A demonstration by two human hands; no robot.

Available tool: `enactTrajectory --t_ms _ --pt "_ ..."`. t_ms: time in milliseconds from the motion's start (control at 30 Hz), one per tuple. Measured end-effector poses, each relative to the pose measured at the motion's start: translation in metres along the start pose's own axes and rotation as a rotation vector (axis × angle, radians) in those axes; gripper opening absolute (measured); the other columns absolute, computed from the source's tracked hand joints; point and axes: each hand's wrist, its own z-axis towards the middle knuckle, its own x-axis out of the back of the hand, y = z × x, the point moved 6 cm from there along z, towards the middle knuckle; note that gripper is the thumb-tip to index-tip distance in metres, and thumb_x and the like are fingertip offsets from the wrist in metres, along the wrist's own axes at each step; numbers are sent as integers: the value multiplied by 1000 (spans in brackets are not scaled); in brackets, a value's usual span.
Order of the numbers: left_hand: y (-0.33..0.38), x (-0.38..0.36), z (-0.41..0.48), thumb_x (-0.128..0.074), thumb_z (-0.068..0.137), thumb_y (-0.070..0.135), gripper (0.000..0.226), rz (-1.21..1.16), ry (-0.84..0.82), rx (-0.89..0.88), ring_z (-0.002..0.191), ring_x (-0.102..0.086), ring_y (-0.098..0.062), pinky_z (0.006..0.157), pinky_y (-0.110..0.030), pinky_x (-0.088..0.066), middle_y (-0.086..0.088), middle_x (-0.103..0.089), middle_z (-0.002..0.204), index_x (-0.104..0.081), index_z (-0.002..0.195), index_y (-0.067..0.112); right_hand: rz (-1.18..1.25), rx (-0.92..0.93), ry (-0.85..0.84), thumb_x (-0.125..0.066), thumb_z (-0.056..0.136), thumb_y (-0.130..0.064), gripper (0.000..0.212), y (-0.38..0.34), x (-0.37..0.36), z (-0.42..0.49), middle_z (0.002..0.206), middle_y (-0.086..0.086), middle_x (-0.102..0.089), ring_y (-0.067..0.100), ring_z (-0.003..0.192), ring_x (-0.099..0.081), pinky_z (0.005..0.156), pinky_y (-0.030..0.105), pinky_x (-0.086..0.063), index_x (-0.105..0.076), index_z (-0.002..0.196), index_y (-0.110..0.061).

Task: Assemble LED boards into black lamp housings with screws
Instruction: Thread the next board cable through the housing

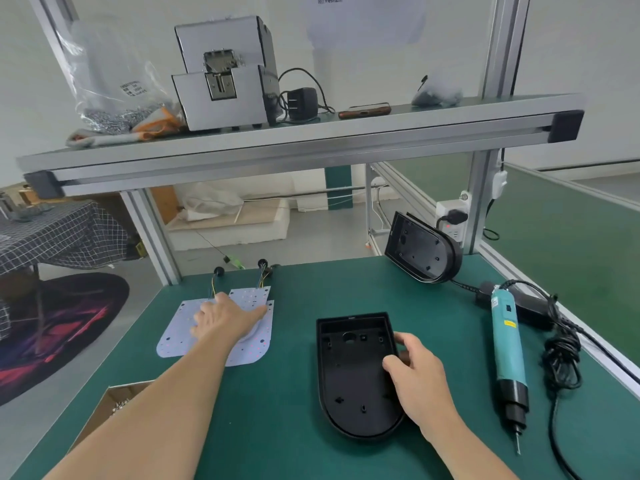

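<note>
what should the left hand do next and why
Probably pick up one LED board and carry it to the black housing. The left hand rests flat on the boards, and the right hand grips the housing's wall; it lies open side up, empty.

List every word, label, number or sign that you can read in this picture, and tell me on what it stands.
No text here is sharp enough to quote.
Clear plastic bag on the upper shelf: a printed label of several lines, too blurred to read.
White paper sheet on the wall: a QR-like code, cut by the picture's edge, unreadable.
Teal electric screwdriver on the green mat: white and yellow stickers, too small to read.
</note>
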Motion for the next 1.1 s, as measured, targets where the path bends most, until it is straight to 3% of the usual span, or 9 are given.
enactTrajectory --t_ms 233,400,500,600,700,867,1000,1100 --pt "4 -4 12 -55 59 95 123 164 -58 3 137 -36 -36 106 -48 -37 -14 -40 148 -32 148 12 -13 28 -12 -57 89 -9 38 2 0 2 86 10 -72 30 83 -67 73 43 -58 -61 114 -37" --pt "6 -6 18 -57 67 88 111 229 -79 -16 137 -35 -34 106 -49 -41 -10 -38 149 -39 147 13 -16 45 -17 -58 89 -9 38 0 -1 2 83 9 -72 31 82 -66 74 46 -57 -60 112 -39" --pt "4 -6 26 -55 71 85 99 245 -95 -36 128 -42 -33 103 -46 -43 -11 -47 139 -52 136 10 -6 40 -15 -58 89 -9 38 1 -1 2 82 8 -72 31 80 -66 72 46 -58 -60 110 -41" --pt "0 -4 31 -60 64 85 92 210 -100 -35 121 -47 -32 101 -43 -43 -11 -56 127 -57 120 12 3 36 -13 -58 89 -10 37 1 0 2 82 8 -72 31 81 -67 74 48 -58 -59 105 -43" --pt "-8 -6 31 -69 55 77 91 116 -102 16 120 -43 -32 90 -37 -40 -12 -50 127 -54 118 14 2 34 -17 -58 89 -11 37 1 -1 2 83 7 -72 30 82 -68 74 47 -58 -59 108 -42" --pt "-12 -8 25 -74 56 63 80 -61 -43 74 104 -37 -30 79 -37 -39 -14 -38 120 -45 108 10 -4 27 -22 -56 88 -10 37 3 -1 3 85 9 -72 29 81 -68 68 39 -59 -60 111 -40" --pt "-14 -8 26 -76 60 67 89 -144 -26 67 112 -46 -34 95 -41 -45 -17 -46 124 -45 124 13 9 31 -34 -56 88 -10 36 3 -1 3 88 11 -71 27 79 -67 52 21 -54 -62 112 -36" --pt "-14 -5 24 -76 62 67 99 -184 17 43 123 -45 -38 102 -46 -41 -20 -49 132 -39 138 15 11 37 -34 -56 89 -9 36 3 -1 3 92 14 -70 29 83 -67 48 16 -48 -61 114 -34"
